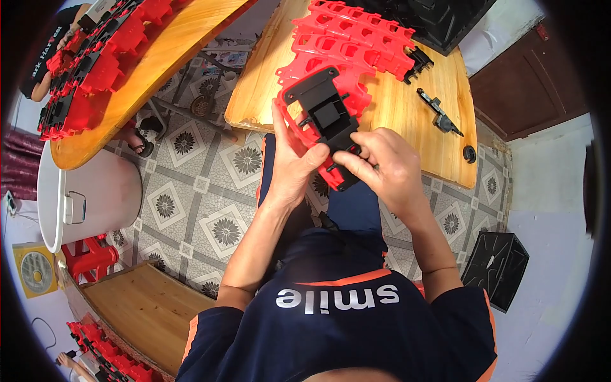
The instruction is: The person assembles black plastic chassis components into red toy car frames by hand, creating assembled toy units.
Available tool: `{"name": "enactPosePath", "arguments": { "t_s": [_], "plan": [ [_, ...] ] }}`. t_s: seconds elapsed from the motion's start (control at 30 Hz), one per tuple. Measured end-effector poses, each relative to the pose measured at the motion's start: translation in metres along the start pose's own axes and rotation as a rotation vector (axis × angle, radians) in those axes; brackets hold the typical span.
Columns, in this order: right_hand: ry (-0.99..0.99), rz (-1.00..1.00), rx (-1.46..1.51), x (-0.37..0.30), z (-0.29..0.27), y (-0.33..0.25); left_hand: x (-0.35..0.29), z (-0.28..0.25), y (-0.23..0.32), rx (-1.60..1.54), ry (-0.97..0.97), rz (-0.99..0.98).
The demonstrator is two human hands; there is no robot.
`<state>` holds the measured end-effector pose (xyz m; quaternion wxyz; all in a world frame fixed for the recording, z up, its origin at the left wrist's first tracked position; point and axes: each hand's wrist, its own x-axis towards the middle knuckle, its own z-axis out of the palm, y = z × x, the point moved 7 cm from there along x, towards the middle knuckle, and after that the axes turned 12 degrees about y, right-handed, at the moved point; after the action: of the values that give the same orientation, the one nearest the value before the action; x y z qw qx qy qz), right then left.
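Observation:
A red and black plastic housing is held over my lap at the table's near edge, its black boxy recess facing up. My left hand grips its left side, with the thumb across the lower part. On the opposite side, my right hand has thumb and fingers pressed together at the housing's lower right edge; any small piece between them is hidden. Rows of red plastic shells lie on the wooden table beyond. To their right rest a slim black tool-like part and a small black round piece.
A black crate sits at the table's far right. Left, another table carries red and black housings, with a person behind it. A white tub, red stool and wooden bench stand lower left; another black crate is at right.

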<state>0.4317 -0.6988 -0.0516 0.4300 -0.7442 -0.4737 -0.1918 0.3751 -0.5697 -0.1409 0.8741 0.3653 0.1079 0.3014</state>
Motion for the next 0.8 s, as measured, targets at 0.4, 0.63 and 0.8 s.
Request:
{"name": "enactPosePath", "arguments": {
  "t_s": [0.4, 0.63, 0.8],
  "plan": [
    [0.084, 0.635, 1.014, 0.044, 0.057, 0.045, 0.006, 0.014, 0.010, 0.389, -0.065, 0.137],
    [0.187, 0.528, 1.203, 0.046, 0.044, 0.019, -0.039, 0.001, 0.029, 0.901, -0.139, 0.436],
    [-0.011, 0.262, 1.061, 0.059, 0.067, -0.030, -0.061, -0.025, 0.055, 0.878, 0.020, 0.599]
  ]
}}
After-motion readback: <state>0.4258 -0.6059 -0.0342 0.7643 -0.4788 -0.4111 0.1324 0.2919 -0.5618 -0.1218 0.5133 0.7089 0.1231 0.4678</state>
